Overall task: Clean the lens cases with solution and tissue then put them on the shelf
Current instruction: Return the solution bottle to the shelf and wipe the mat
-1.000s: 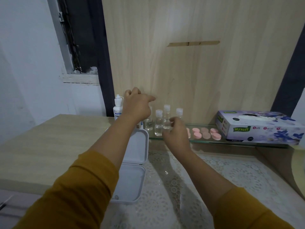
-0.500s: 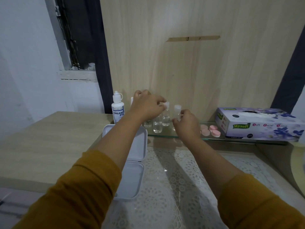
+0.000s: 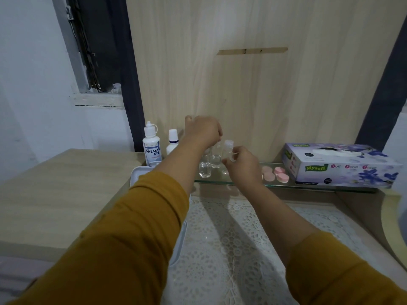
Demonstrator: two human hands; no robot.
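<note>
Hands, two, both out over the glass shelf point(image 3: 308, 186) at the back of the counter point(image 3: 66, 183).

- Left hand point(image 3: 203, 130): fingers curled downward over the tops of the clear vials point(image 3: 205, 170); what it holds, if anything, is hidden under the knuckles, so cannot tell whether it grips a cap or nothing.
- Right hand point(image 3: 243, 166): pinching one small clear vial point(image 3: 228, 148) w/ white cap, lifted just above the shelf, tilted slightly.
- Lens cases (task items): the vials, standing in a tight group on the shelf's left part; pink round caps point(image 3: 276, 173) lie flat just right of them, near the tissue box point(image 3: 339, 166).
- Solution bottle point(image 3: 152, 146), "Dream Eye" label, upright at shelf's left end; second white bottle point(image 3: 172, 142) beside it.
- White lidded box point(image 3: 141, 175), open, mostly hidden under the left sleeve.

Step in hand, as judged: opening or picking out one vial for cleaning. To do well: hold vial body firm in right hand, turn cap w/ left (not over the other vials, they stand close and look easy to topple); bring it forward over the lace cloth point(image 3: 242, 238) before adding solution; keep cap nearby and the tissue within reach.
</note>
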